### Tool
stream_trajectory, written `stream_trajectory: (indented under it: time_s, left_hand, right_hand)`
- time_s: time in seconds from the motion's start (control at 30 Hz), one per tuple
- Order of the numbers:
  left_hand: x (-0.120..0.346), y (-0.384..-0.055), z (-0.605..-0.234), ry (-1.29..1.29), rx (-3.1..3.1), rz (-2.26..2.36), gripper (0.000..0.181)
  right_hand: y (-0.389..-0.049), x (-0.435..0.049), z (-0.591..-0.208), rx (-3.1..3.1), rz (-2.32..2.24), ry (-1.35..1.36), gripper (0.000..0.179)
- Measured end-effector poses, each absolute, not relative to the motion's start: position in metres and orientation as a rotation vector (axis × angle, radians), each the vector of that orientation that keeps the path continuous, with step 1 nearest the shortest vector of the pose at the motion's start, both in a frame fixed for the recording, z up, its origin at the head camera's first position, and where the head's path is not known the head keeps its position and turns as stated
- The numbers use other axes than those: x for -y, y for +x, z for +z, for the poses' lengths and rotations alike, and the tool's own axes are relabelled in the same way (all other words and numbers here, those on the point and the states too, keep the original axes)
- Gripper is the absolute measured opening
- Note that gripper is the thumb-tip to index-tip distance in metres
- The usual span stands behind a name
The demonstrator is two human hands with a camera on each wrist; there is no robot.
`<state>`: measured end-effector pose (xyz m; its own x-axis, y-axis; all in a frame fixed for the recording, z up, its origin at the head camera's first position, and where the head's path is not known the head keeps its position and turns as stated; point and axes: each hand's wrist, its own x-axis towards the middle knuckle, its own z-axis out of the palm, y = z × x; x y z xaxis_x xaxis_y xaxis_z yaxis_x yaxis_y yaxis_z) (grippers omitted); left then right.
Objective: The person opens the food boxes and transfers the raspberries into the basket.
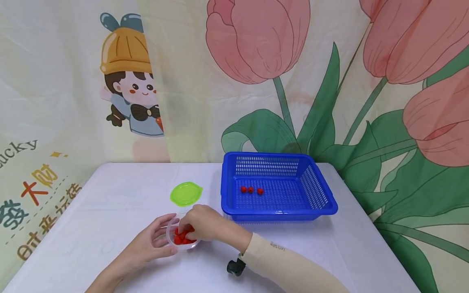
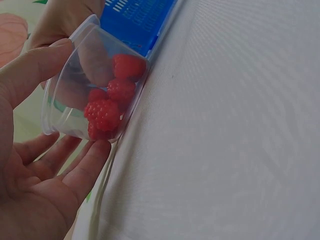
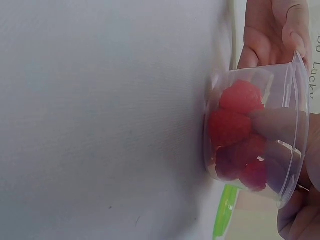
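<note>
A clear plastic cup (image 1: 194,246) with several red raspberries (image 2: 103,114) in it stands on the white table. My left hand (image 1: 156,240) holds the cup from the left, thumb at the rim and fingers round the side. From the right, my right hand (image 1: 202,221) reaches into the cup with its fingers bent. In the right wrist view its fingertips touch the raspberries (image 3: 231,127); whether one is pinched is unclear. Behind the cup lies a green lid (image 1: 186,193).
A blue basket (image 1: 278,212) with perforated sides stands at the back right, holding 3 raspberries (image 1: 250,189) near its left side. A black wrist camera (image 1: 236,267) hangs under the right sleeve. A printed cloth with tulips (image 1: 258,38) hangs behind the table.
</note>
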<state>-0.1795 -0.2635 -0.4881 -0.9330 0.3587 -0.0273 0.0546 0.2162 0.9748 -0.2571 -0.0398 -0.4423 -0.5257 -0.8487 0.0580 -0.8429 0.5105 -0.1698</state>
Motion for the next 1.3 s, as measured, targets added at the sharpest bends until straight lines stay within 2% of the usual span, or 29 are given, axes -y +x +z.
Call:
stream_trajectory:
  time_s: [0.73,0.97,1.3]
  left_hand:
    - [0.264,-0.18,-0.49,0.426,-2.26,1.79,0.09]
    - [0.263,-0.179,-0.489,0.403,-2.275,1.788,0.09]
    - [0.261,-0.18,-0.488,0.379,-2.321,1.76,0.089]
  right_hand:
    - [-0.255,0.035,-0.442,-2.728,-0.295,-1.569,0.012]
    - [-0.254,0.021,-0.427,-2.687,-0.468,-1.492,0.014]
    - [-0.254,-0.005,-0.396,-2.653,-0.525,-1.582,0.011]
